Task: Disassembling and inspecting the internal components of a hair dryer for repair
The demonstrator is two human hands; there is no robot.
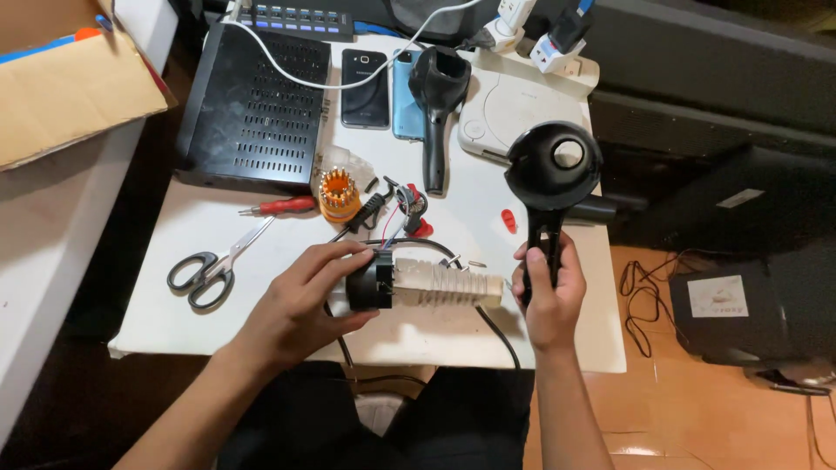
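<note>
White worktop (pixel 261 322), near front edge: left hand (pixel 300 300) grips the black motor with pale ribbed heating core (pixel 422 285), right hand (pixel 547 292) clasps the black plastic hair-dryer shell half (pixel 550 178) upright by its handle, apparently mid-disassembly, needing careful wire clearance.

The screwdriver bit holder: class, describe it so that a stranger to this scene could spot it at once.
Start at the white table and find the big black vented box at its far left. Just off that box's near right corner stands the screwdriver bit holder, a small orange round block. Unlike the red-handled screwdriver lying beside it, it bristles with upright metal bits.
</note>
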